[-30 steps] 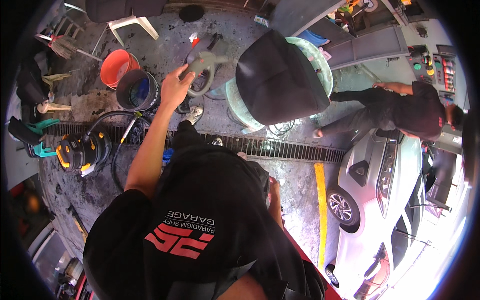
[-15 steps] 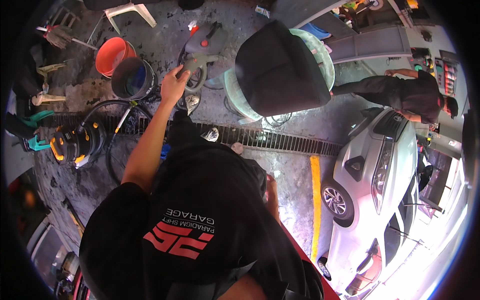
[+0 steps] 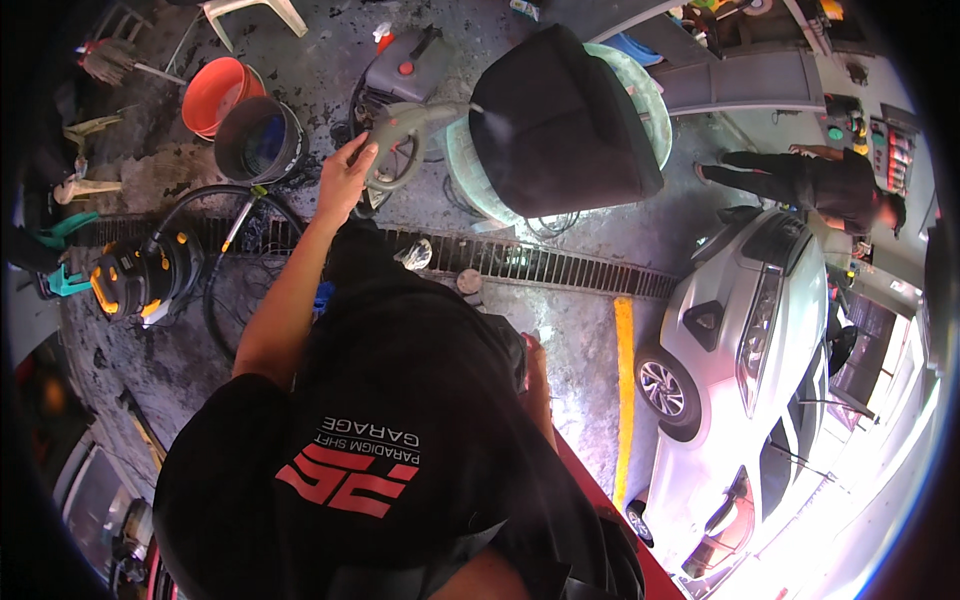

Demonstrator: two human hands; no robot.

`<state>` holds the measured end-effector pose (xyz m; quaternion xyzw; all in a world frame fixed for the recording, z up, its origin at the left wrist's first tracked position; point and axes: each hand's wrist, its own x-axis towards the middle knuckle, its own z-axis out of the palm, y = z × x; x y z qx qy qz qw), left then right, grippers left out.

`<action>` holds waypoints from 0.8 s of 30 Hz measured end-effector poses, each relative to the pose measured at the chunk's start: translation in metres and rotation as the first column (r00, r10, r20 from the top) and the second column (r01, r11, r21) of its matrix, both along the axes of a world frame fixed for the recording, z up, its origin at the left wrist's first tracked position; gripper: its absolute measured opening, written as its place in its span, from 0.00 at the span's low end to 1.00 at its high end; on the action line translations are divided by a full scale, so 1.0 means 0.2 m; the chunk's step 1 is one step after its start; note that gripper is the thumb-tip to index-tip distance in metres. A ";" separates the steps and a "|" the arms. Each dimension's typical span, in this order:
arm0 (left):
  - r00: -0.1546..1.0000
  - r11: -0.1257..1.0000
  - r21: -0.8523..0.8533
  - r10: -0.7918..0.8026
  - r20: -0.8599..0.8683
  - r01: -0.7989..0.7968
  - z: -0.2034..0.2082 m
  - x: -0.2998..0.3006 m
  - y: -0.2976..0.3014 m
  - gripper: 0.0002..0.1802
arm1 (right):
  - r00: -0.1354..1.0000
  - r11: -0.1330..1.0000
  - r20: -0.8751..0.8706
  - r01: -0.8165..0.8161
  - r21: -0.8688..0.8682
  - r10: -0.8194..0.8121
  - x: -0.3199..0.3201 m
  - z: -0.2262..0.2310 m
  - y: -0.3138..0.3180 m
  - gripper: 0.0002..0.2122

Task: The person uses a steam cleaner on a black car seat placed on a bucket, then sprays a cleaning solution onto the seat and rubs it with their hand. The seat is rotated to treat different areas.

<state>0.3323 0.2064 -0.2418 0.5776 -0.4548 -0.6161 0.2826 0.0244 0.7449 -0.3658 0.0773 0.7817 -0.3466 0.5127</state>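
My left hand is closed round the handle of a grey steam gun. Its nozzle points right, at the side of a black padded seat cushion, and a pale wisp of mist shows where the tip meets it. The cushion rests tilted on a pale green plastic stool or table. Behind the gun, a grey machine with a red cap stands on the floor, hose beside it. Low at my right side is my right hand, its fingers mostly hidden by my black shirt.
An orange bucket and a black bucket stand left, above a black-and-yellow vacuum with its hose. A floor grate crosses the middle. At right are a silver car and another person in black.
The steam gun's nozzle has come closer to the cushion, and mist now shows at its tip. The other person has stepped slightly and turned. My right hand stays low by my side.
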 end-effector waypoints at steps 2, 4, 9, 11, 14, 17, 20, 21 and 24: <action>0.998 0.987 -0.158 -0.033 -0.050 0.025 0.06 0.00 0.00 0.30 | 0.992 0.992 -0.049 -0.117 0.039 0.119 -0.03 -0.07 0.01 0.24; 0.997 0.937 -0.342 -0.071 0.013 0.071 0.18 -0.03 0.02 0.30 | 0.787 0.877 -0.493 -0.471 -0.089 0.372 0.14 0.21 -0.16 0.24; 0.935 0.714 -0.612 -0.192 0.297 0.341 0.36 -0.11 -0.04 0.31 | 0.970 0.981 -0.187 -0.172 -0.088 0.153 0.03 -0.06 -0.04 0.25; 0.906 0.721 -0.564 -0.231 0.354 0.404 0.54 -0.15 -0.04 0.27 | 0.968 0.980 -0.200 -0.174 -0.100 0.152 0.08 0.03 -0.14 0.26; 0.886 0.573 -0.680 -0.235 0.399 0.458 0.57 -0.18 -0.02 0.26 | 0.950 0.963 -0.226 -0.246 -0.109 0.217 0.12 0.13 -0.20 0.27; 0.845 0.485 -0.694 -0.254 0.470 0.532 0.65 -0.22 -0.01 0.26 | 0.944 0.962 -0.244 -0.252 -0.106 0.221 0.11 0.06 -0.17 0.27; 0.862 0.463 -0.728 -0.236 0.448 0.505 0.71 -0.26 0.04 0.25 | 0.997 0.995 -0.076 0.000 -0.100 -0.007 0.11 -0.10 -0.07 0.27; 0.851 0.473 -0.710 -0.231 0.472 0.522 0.74 -0.27 0.05 0.25 | 0.989 0.992 -0.133 -0.076 -0.100 0.063 0.10 -0.12 -0.08 0.26; 0.789 0.417 -0.672 -0.269 0.552 0.612 0.75 -0.28 0.07 0.24 | 0.869 0.926 -0.363 -0.375 -0.042 0.336 0.10 -0.14 -0.07 0.24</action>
